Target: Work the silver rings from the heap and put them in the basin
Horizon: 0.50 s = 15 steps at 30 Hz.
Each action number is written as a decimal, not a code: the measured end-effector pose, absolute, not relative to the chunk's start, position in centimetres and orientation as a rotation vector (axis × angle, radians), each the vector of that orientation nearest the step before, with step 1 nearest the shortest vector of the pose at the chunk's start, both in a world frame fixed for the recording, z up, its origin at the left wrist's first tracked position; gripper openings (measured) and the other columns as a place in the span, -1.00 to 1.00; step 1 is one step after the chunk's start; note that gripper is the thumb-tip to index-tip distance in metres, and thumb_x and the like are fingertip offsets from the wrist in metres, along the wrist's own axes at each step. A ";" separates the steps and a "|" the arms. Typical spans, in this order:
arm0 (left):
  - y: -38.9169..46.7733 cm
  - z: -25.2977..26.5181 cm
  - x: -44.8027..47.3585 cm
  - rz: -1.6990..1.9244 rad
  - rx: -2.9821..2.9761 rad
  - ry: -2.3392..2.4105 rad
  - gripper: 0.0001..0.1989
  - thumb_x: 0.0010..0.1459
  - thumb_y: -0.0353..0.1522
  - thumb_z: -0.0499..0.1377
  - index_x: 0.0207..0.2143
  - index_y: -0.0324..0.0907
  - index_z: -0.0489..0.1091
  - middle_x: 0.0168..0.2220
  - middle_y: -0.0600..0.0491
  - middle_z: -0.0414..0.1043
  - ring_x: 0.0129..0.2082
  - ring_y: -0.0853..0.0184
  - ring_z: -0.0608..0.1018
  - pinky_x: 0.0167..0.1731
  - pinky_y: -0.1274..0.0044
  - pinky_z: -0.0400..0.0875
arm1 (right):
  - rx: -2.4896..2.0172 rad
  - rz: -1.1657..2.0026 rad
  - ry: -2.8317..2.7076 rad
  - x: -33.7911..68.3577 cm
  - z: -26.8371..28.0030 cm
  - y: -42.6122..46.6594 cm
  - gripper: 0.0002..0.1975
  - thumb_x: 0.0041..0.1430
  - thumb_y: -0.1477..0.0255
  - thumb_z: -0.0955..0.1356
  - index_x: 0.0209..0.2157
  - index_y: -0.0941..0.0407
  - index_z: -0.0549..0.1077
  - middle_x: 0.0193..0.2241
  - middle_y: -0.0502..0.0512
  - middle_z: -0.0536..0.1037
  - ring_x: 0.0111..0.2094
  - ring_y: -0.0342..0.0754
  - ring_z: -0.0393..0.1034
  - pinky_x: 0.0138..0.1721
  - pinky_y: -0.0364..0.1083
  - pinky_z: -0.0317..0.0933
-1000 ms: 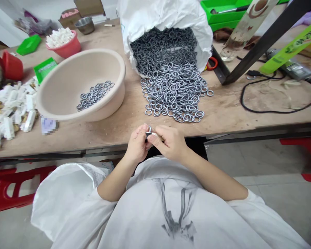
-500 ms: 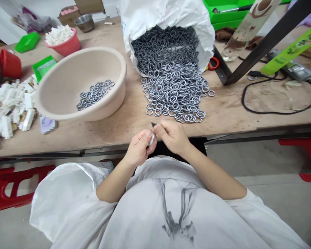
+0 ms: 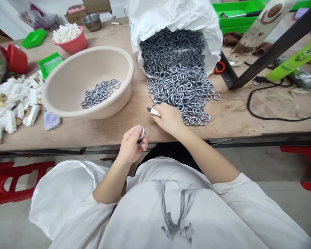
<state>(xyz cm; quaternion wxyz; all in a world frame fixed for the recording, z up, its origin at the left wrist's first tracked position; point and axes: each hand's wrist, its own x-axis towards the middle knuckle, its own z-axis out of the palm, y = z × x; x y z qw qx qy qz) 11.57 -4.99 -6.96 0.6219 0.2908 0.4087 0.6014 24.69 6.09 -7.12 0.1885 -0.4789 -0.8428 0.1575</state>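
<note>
At a bench (image 3: 111, 129), left hand (image 3: 131, 143) clasping a metal ring (image 3: 143, 131), right hand (image 3: 169, 119) gripping a small blade (image 3: 154, 112) near piled rings (image 3: 181, 86), hands apart

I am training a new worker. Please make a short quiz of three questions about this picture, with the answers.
1. True or false: the left hand holds at least one shiny grey metal ring.
2. Multiple choice: which hand holds the small white, dark-tipped tool? A, left; B, right.
3. Complete: the round beige plastic basin contains ____.

Key: 1. True. 2. B, the right hand. 3. Grey metal rings.
</note>
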 end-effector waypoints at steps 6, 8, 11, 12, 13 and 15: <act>-4.4 -7.2 9.9 1.419 0.560 1.025 -0.67 -0.03 -0.23 0.40 -0.27 -0.24 0.48 -0.54 0.17 0.37 -0.67 0.55 0.35 -0.74 0.71 0.24 | -1.473 0.350 -2.475 24.0 -7.2 7.0 -0.77 0.34 0.42 0.24 -0.16 0.15 0.51 -0.09 0.27 0.51 -0.23 0.07 0.46 -0.29 -0.04 0.14; -4.0 -7.3 9.8 1.414 0.518 1.018 -0.63 -0.06 -0.31 0.39 -0.17 -0.21 0.47 -0.52 0.17 0.39 -0.66 0.54 0.37 -0.75 0.72 0.23 | -1.335 0.617 -2.319 24.7 -7.1 6.4 -0.80 0.32 0.38 0.27 -0.27 0.16 0.49 -0.20 0.20 0.52 -0.26 0.02 0.41 -0.28 -0.06 0.15; -3.5 -7.4 10.6 1.358 0.465 0.968 -0.67 -0.06 -0.26 0.36 -0.26 -0.22 0.45 -0.45 0.12 0.43 -0.61 0.51 0.42 -0.76 0.71 0.21 | -0.985 1.307 -1.944 25.9 -7.0 4.9 -0.70 0.32 0.20 0.28 -0.37 0.13 0.39 -0.50 -0.01 0.39 -0.47 -0.13 0.27 -0.40 -0.13 0.13; -3.4 -7.4 11.1 1.328 0.460 0.954 -0.67 -0.05 -0.20 0.35 -0.31 -0.23 0.43 -0.44 0.11 0.43 -0.61 0.50 0.42 -0.77 0.71 0.19 | -0.884 1.520 -1.809 26.2 -7.1 4.3 -0.66 0.29 0.12 0.29 -0.38 0.11 0.36 -0.56 -0.07 0.32 -0.54 -0.16 0.20 -0.46 -0.15 0.10; -3.3 -7.5 11.7 1.297 0.467 0.945 -0.64 -0.03 -0.14 0.34 -0.33 -0.23 0.41 -0.44 0.10 0.41 -0.61 0.50 0.41 -0.78 0.71 0.17 | -0.820 1.684 -1.690 26.4 -7.1 3.6 -0.63 0.26 0.07 0.29 -0.38 0.10 0.33 -0.58 -0.10 0.27 -0.59 -0.18 0.16 -0.51 -0.16 0.08; -3.3 -7.6 13.0 1.249 0.502 0.943 -0.58 -0.03 -0.08 0.36 -0.35 -0.22 0.37 -0.46 0.13 0.37 -0.62 0.53 0.37 -0.78 0.72 0.13 | -0.813 1.829 -1.546 26.3 -7.4 2.4 -0.64 0.23 0.05 0.30 -0.37 0.07 0.28 -0.57 -0.12 0.26 -0.63 -0.18 0.17 -0.56 -0.15 0.09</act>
